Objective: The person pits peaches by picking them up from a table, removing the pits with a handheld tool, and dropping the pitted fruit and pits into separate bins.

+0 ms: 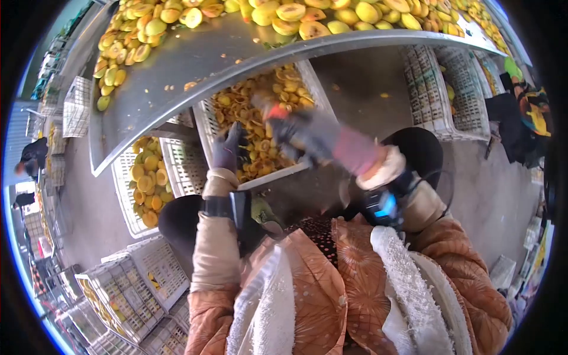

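Note:
Both of my hands wear dark gloves and are over a white crate (305,171) of halved yellow-orange fruit (260,154) below the table edge. My left hand (229,148) is at the crate's near left side, with its fingers pointing forward over the fruit and apart. I see nothing held in it. My right hand (299,133) is smeared by motion above the crate's right part. Its fingers look closed around a small thing with a red-orange part (276,111), too blurred to name.
A metal table (171,65) in front bears many halved yellow fruits (284,18). Another fruit-filled crate (124,195) stands left. White crates (426,89) stand at right, and more stacked crates (130,290) at lower left. Another person (34,155) is at far left.

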A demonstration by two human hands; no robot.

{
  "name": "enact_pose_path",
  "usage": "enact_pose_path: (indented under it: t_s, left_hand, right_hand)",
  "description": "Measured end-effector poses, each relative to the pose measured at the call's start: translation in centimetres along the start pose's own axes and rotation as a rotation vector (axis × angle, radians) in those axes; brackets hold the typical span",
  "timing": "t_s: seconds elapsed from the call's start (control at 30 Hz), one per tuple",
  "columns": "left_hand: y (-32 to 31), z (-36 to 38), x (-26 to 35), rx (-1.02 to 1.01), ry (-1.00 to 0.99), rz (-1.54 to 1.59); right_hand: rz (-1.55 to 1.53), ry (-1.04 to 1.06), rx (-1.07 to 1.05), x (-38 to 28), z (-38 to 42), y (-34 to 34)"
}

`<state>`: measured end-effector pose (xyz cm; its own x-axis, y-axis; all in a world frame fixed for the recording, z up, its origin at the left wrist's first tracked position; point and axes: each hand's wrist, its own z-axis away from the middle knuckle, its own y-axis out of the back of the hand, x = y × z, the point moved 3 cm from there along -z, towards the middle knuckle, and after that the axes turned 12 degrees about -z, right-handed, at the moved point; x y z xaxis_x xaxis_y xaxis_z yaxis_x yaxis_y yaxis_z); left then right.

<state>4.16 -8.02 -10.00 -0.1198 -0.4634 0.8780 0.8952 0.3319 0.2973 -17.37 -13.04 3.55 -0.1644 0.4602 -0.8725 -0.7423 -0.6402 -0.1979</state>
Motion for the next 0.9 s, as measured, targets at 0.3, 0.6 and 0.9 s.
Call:
enact_pose_path:
  t_s: [0.3, 0.6, 0.9]
  left_hand:
    - [-11.4, -1.0, 4.7, -0.311, -0.503, -1.052]
    - [-17.7, -1.7, -1.2, -0.412, -0.558, -1.507]
    - [-10.3, -0.4, 0.7, -0.528, 0.117, -0.106]
  right_hand:
    - [-0.508, 0.519, 0.376, -7.1, 4.1, 11.9]
    - [-0.437, 0.519, 0.514, -5.0, 2.5, 12.9]
    - [-0.152, 0.575, 0.526, -4.9, 2.0, 12.2]
